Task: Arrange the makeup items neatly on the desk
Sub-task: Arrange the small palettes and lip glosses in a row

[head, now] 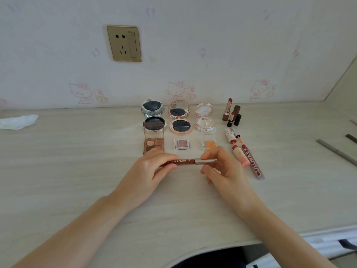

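Most of your makeup already sits in tidy rows near the desk's [77, 171] back edge: open compacts [179, 118], small palettes [154, 145], lipsticks [230, 115] to the right. One lip gloss tube [186, 162] remains, held level just above the desk, in front of the rows. Your left hand [152, 171] pinches its brown body; your right hand [220, 167] pinches its metallic cap.

Gold rectangular wall socket with a switch [124, 43] at 11 o'clock on the pale wallpaper with pink cartoon-cat prints [212, 35]. Crumpled white tissue [18, 121] at 9 o'clock on the light wood-grain desk [77, 171], near its back edge. Thin grey stick [337, 151] lying diagonally at 3 o'clock, with a second dark stick end [351, 138] just beyond it at the frame edge.
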The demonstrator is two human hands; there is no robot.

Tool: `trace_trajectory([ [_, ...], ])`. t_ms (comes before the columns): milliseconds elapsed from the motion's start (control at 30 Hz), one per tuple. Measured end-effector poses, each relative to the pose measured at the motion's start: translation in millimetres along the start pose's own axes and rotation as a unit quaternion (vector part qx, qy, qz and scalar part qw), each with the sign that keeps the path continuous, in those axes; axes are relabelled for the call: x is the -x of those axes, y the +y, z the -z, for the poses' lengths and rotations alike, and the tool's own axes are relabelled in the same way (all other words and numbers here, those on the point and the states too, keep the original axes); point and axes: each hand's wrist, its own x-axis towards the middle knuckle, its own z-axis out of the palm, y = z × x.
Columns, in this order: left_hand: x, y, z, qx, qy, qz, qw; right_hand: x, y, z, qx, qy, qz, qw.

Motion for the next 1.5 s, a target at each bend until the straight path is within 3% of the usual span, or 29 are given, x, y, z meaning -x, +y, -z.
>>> trace_trajectory([
  [133, 0, 0, 1, 0.009, 0.01, 0.002, 1.0, -1, -2, -1, -0.041, 0.017, -0.007, 0.999],
  [300, 1, -2, 2, 0.003, 0.009, 0.014, 1.0, -4, 2, -2, 0.011, 0.026, -0.026, 0.999],
  [533, 2, -5, 1, -0.001, 0.004, 0.011, 1.0, -2, 3, 0, -0.018, 0.014, -0.012, 1.0],
  [733, 2, -6, 2, 0.002, 0.009, 0.018, 1.0, -6, 3, -1, -0.052, 0.062, -0.05, 0.995],
  [1133, 2, -5, 3, 0.017, 0.011, 0.026, 0.999, -5, 4, 4, -0.091, 0.112, 0.014, 0.989],
  [1500, -3, 7, -10, 0.055, 0.024, 0.056, 0.997, -17, -14, 35, -0.112, 0.149, -0.036, 0.982],
])
